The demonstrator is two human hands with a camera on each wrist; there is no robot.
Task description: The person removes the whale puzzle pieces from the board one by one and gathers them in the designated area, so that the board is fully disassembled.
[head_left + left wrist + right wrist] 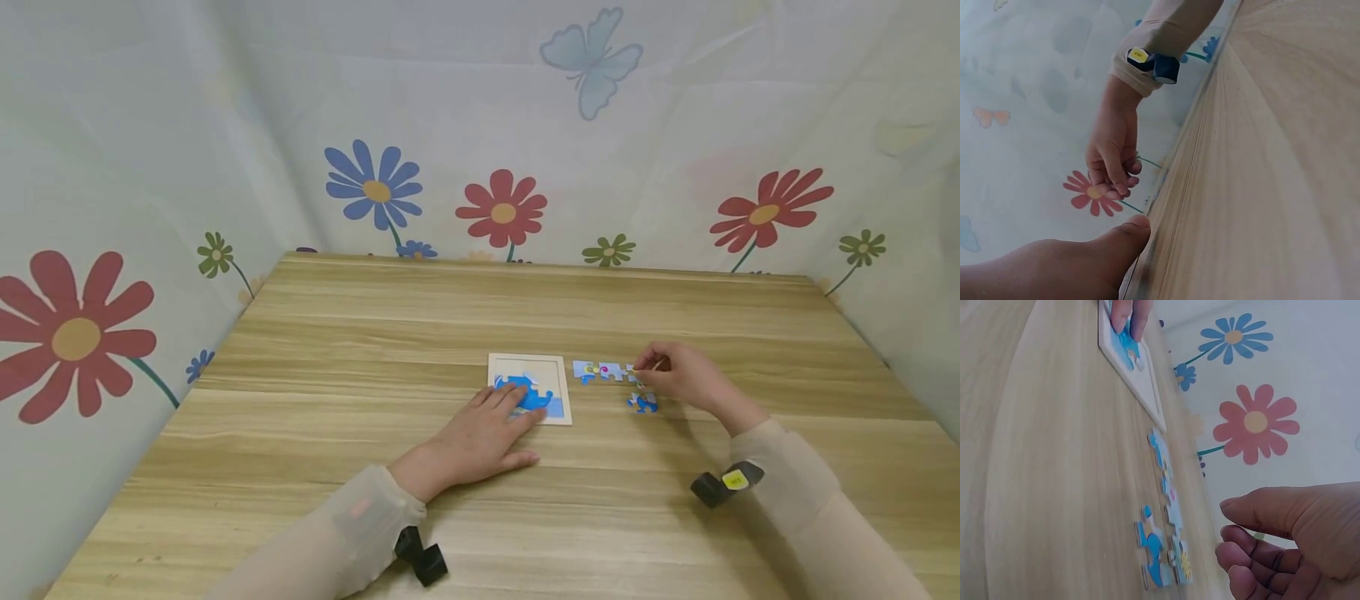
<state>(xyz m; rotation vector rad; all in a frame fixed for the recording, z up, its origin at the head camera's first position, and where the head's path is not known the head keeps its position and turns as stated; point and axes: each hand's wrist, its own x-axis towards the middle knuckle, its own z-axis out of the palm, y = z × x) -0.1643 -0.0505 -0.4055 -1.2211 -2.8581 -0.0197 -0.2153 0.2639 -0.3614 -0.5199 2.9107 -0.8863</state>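
Note:
A square puzzle board with a pale frame lies on the table, its lower part filled with blue picture pieces. My left hand rests flat across the board's lower left, fingers spread over those pieces and hiding some. To the board's right are loose jigsaw pieces: a row with a blue-and-yellow piece, a pale piece and one with a yellow patch, plus a blue piece beside it. Over the row's right end hovers my right hand, thumb and loosely bent fingers close together, nothing visible between them.
The wooden table reaches back to a white cloth backdrop printed with flowers and a butterfly. Each sleeve carries a small black wrist camera, one on the left and one on the right.

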